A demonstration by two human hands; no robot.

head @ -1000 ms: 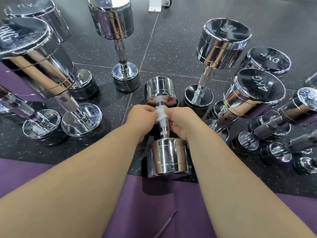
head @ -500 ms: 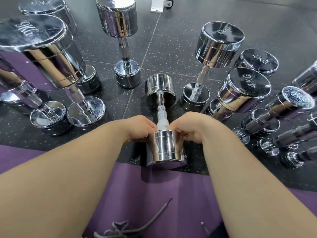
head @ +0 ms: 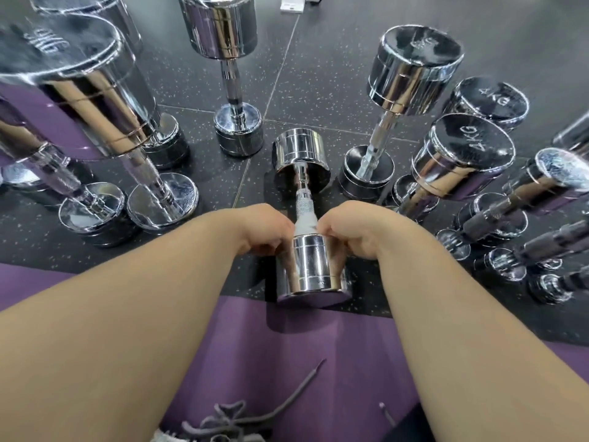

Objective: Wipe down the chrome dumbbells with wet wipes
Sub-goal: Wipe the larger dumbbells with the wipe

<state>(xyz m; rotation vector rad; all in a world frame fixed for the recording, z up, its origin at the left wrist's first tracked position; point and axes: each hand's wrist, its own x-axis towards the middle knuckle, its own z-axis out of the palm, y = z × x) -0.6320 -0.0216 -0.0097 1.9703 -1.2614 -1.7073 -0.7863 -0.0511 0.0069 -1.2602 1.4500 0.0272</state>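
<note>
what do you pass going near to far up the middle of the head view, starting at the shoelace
grey shoelace → purple mat → centre dumbbell's near head → wet wipe → knurled handle → far head → white object at the top edge

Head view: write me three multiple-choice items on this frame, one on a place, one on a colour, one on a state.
1. Where on the handle is the wipe? A far end B middle C near end
2. The mat is A green B purple C red
3. The wiped dumbbell A lies on its side B stands on end C hangs on a rack
C: the wipe sits against the near head. B: its surface shows purple. A: its handle runs flat, not upright.
</note>
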